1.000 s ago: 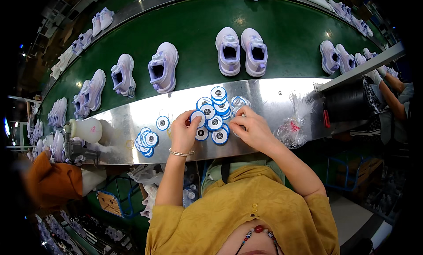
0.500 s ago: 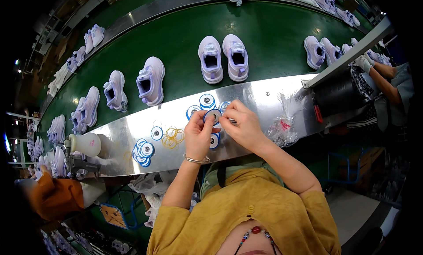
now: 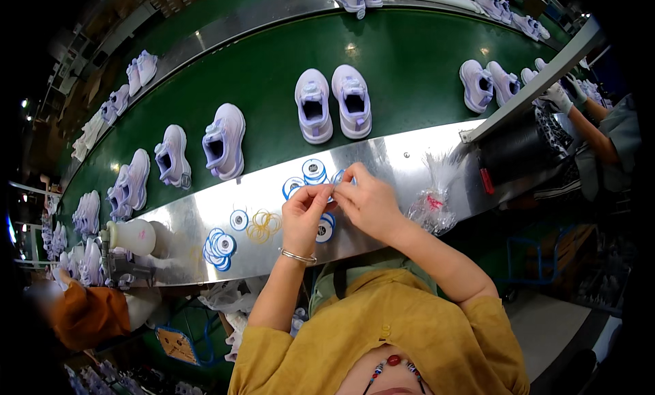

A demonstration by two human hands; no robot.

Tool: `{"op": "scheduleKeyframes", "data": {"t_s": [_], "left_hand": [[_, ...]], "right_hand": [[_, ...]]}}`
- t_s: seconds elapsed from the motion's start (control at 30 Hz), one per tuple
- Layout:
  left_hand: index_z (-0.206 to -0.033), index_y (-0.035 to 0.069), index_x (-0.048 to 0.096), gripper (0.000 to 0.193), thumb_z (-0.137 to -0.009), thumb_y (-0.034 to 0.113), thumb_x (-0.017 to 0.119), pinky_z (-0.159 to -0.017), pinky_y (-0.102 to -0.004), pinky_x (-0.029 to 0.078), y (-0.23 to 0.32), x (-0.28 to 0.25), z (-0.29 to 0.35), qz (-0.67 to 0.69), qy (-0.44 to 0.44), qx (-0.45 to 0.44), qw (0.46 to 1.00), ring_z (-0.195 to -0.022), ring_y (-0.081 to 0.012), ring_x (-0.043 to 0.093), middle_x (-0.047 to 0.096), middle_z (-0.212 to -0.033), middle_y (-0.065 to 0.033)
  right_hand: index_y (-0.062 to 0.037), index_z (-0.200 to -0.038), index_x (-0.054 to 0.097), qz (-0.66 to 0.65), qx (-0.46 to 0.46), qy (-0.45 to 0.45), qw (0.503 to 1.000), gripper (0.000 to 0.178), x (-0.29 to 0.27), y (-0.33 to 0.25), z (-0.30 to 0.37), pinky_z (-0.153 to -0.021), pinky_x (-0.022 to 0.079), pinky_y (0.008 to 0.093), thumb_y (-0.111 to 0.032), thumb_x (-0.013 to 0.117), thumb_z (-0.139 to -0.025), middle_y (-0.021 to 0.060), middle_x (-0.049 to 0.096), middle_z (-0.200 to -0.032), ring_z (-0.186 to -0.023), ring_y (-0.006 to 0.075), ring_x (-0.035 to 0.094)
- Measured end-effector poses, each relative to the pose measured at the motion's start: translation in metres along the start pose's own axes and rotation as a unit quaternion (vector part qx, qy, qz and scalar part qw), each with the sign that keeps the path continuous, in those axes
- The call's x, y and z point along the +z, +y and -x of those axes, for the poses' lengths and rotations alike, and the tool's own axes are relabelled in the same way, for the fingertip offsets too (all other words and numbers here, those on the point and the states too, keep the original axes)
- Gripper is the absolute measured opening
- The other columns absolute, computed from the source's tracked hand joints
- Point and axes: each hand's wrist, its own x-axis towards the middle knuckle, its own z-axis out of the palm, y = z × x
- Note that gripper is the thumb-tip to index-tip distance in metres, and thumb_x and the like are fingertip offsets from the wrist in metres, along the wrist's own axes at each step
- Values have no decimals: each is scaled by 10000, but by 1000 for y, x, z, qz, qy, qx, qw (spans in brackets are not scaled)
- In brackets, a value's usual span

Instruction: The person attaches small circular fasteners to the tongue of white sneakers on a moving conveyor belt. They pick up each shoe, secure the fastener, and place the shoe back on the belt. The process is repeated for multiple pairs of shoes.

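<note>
My left hand [image 3: 301, 221] and my right hand [image 3: 372, 207] meet fingertip to fingertip over the metal ledge [image 3: 382, 159]. A round white tag with a blue rim is pinched in my left hand, now mostly hidden by the fingers. My right thumb and forefinger are pressed together beside it; what they grip is too small to make out. Around my hands lie similar round tags [image 3: 314, 170], and another tag [image 3: 325, 228] lies below the left fingers. Left of them are yellow loops [image 3: 263, 226], a single tag [image 3: 239, 220] and a fanned pile of tags [image 3: 220, 248].
Pairs of pale lilac shoes [image 3: 314, 108] stand along the green conveyor [image 3: 266, 74]. A bundle of clear plastic strands [image 3: 437, 197] lies on the right, near a red-handled tool [image 3: 486, 181]. A grey bar [image 3: 539, 81] slants across there. A white container [image 3: 135, 237] sits at left; co-workers are at both sides.
The round tag in my left hand has turned and slipped mostly out of sight behind my fingers. My fingertips have come closer together. The whole view has shifted slightly.
</note>
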Motion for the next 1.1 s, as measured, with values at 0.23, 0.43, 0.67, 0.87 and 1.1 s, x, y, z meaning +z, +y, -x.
{"op": "scheduleKeyframes", "data": {"t_s": [0.23, 0.43, 0.67, 0.87, 1.1], "left_hand": [[-922, 2, 653, 88, -899, 87, 657, -607, -184, 442, -2, 2, -26, -119, 30, 60, 991, -702, -47, 546, 641, -856, -3], [-901, 0, 641, 93, -903, 94, 646, -590, -188, 434, 4, 9, -48, -196, 32, 129, 971, -674, -43, 534, 622, -805, 1], [-991, -18, 626, 140, -904, 91, 625, -667, -238, 498, -10, -13, -103, -219, 64, 170, 959, -796, -120, 606, 634, -917, -57], [-986, -13, 585, 150, -917, 115, 622, -672, -266, 541, -15, -22, -144, -59, 20, -50, 997, -804, -174, 657, 650, -916, -101], [-995, -28, 597, 147, -913, 90, 629, -624, -219, 536, -13, -29, -145, -58, 37, -87, 994, -751, -140, 665, 677, -866, -99]], "right_hand": [[-77, -964, 649, -82, 34, 14, 996, 140, -1, 20, -15, -674, 499, 365, -165, 644, -855, 114, 539, -1002, -790, 279, 615], [-38, -970, 662, -122, 18, -33, 992, 141, 4, 44, -40, -687, 479, 329, -108, 671, -847, 116, 533, -1029, -797, 259, 594], [-68, -874, 664, -99, 39, -15, 994, 120, 22, 74, -64, -688, 498, 407, -184, 639, -853, 114, 577, -946, -792, 320, 621], [-62, -847, 596, 61, 83, -25, 994, 132, 43, 93, -77, -611, 507, 452, -187, 565, -877, 132, 622, -773, -715, 353, 642], [-64, -819, 580, 222, 23, -73, 972, 54, 46, 86, -84, -545, 517, 402, -114, 584, -799, 113, 628, -744, -661, 297, 666]]}}
